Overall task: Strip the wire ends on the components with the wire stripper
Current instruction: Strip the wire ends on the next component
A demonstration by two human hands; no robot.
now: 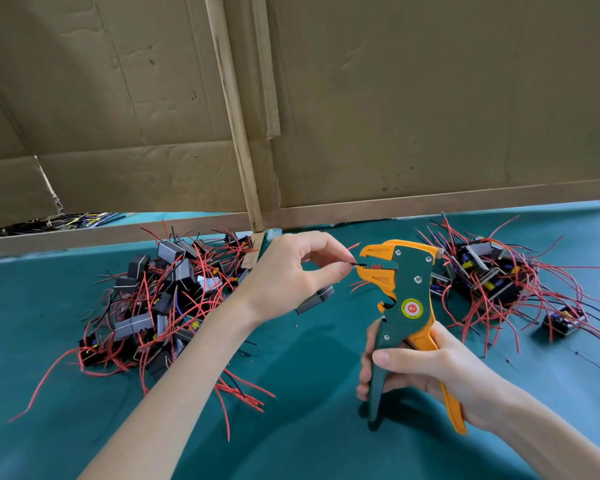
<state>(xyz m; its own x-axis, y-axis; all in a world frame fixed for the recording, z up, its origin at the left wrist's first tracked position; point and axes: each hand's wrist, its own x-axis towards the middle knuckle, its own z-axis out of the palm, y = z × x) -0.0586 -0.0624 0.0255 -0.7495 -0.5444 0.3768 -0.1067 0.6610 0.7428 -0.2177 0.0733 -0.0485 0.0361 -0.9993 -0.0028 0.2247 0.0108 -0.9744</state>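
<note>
My right hand (426,370) grips the handles of a green and orange wire stripper (407,299), held upright with its jaws pointing left. My left hand (293,275) pinches a thin black wire (358,264) between thumb and forefinger, and the wire's end sits in the stripper's jaws. A grey block component (316,299) hangs just below my left hand, partly hidden by it. Red wires from it show near the jaws.
A pile of grey and black components with red wires (167,299) lies at the left on the teal table (309,375). A second pile (492,282) lies at the right. Cardboard walls (395,116) with a wooden frame stand behind.
</note>
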